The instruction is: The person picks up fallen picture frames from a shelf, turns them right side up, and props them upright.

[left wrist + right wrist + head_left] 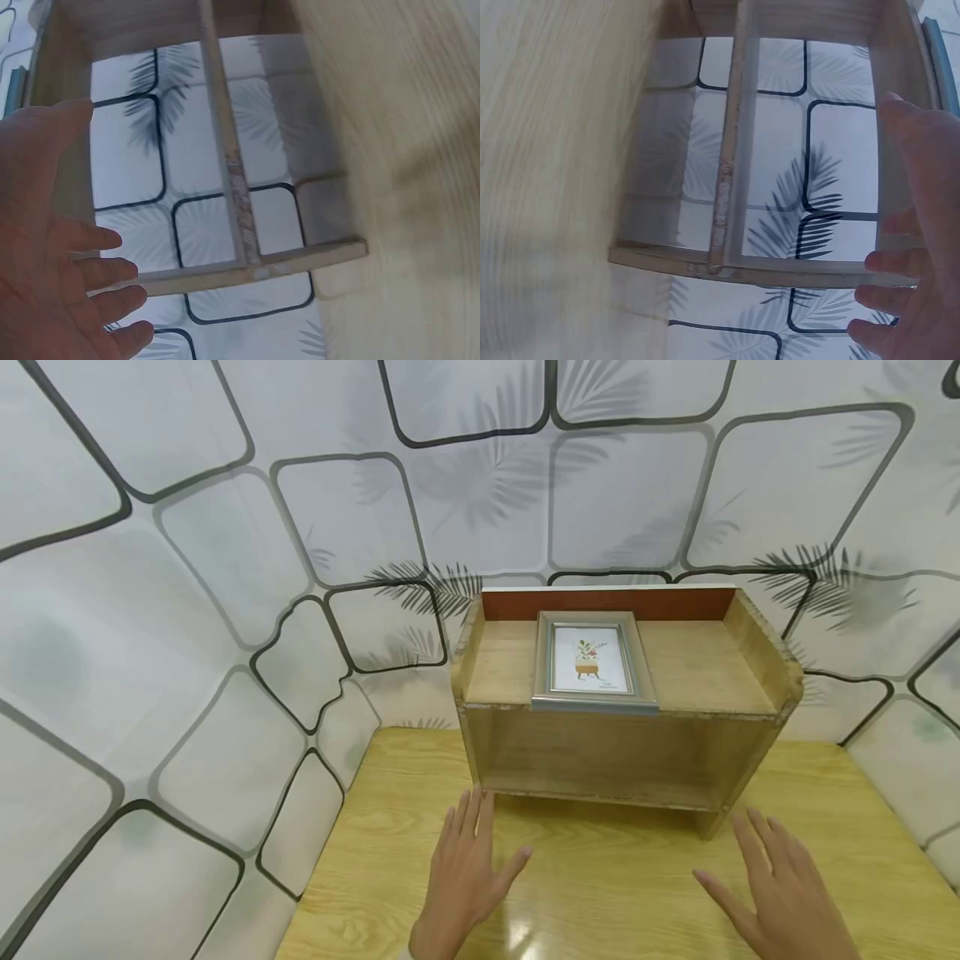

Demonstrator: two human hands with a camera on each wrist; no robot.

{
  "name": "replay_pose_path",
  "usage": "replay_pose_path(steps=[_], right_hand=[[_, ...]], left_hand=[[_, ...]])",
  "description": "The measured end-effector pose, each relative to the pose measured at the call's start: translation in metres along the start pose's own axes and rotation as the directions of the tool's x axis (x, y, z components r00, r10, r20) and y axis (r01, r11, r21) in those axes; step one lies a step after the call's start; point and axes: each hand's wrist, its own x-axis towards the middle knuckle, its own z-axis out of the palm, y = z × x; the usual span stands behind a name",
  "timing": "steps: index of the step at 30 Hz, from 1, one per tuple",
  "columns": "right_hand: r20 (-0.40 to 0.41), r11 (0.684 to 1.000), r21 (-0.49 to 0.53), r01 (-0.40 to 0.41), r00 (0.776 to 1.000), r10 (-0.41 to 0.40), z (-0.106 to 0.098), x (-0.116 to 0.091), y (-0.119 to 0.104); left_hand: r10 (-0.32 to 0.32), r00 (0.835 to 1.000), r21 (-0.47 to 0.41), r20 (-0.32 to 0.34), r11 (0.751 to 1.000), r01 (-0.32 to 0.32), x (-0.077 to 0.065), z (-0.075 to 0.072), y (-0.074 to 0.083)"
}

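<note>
A small wooden shelf (600, 752) with an open front stands on the table, a reddish-brown board along the back of its top. On that top lies a picture frame (647, 681) with a silvery border and a print of a potted plant. My left hand (463, 877) is spread with straight fingers, its fingertips close by the shelf's lower left corner. Off the lower right corner, my right hand (783, 885) is held with fingers extended and thumb apart. Neither hand holds anything. Both wrist views show the shelf's side panels and middle board beside the fingers.
The yellow wood-grain table (600, 893) reflects a light near its front. Behind it and to the left hangs white patterned cloth (217, 735) with grey rounded outlines and leaf prints. The back of the shelf stands close to this cloth.
</note>
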Motion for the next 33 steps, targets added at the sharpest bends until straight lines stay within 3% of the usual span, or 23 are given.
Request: replay_pose_path(steps=[3,6,10,15,19,22,26,30,33], right_hand=[[-0.022,1.000,0.009,0.022,1.000,-0.022,-0.004,0.010,-0.001],[0.009,1.000,0.009,0.001,1.000,-0.001,-0.012,0.021,-0.003],[0.021,1.000,0.005,-0.018,1.000,0.017,-0.025,0.039,-0.008],[-0.084,1.000,0.007,0.001,0.996,0.000,-0.039,0.066,-0.014],[-0.177,0.998,-0.028,0.059,0.982,-0.063,-0.047,0.094,-0.017],[-0.218,0.996,-0.039,0.074,0.973,-0.081,-0.053,0.117,-0.018],[-0.222,0.999,-0.004,0.037,0.974,-0.037,-0.057,0.146,-0.020],[-0.197,0.999,0.036,-0.009,0.980,0.016,-0.056,0.170,-0.020],[-0.133,0.996,0.060,-0.070,0.988,0.077,-0.053,0.184,-0.021]], left_hand=[[0.037,0.998,0.003,-0.044,0.999,-0.037,0.007,-0.006,0.004],[0.075,0.993,-0.003,-0.093,0.997,-0.076,0.017,-0.015,0.009],[0.134,0.973,-0.039,-0.186,0.989,-0.144,0.032,-0.028,0.017],[0.183,0.946,-0.069,-0.269,0.976,-0.208,0.051,-0.046,0.028],[0.182,0.937,-0.127,-0.297,0.965,-0.228,0.067,-0.060,0.035],[0.149,0.945,-0.189,-0.292,0.959,-0.210,0.083,-0.071,0.040],[0.089,0.961,-0.246,-0.263,0.957,-0.156,0.107,-0.085,0.046],[0.059,0.968,-0.265,-0.243,0.956,-0.125,0.131,-0.096,0.052],[0.037,0.975,-0.245,-0.219,0.965,-0.092,0.145,-0.102,0.056]])
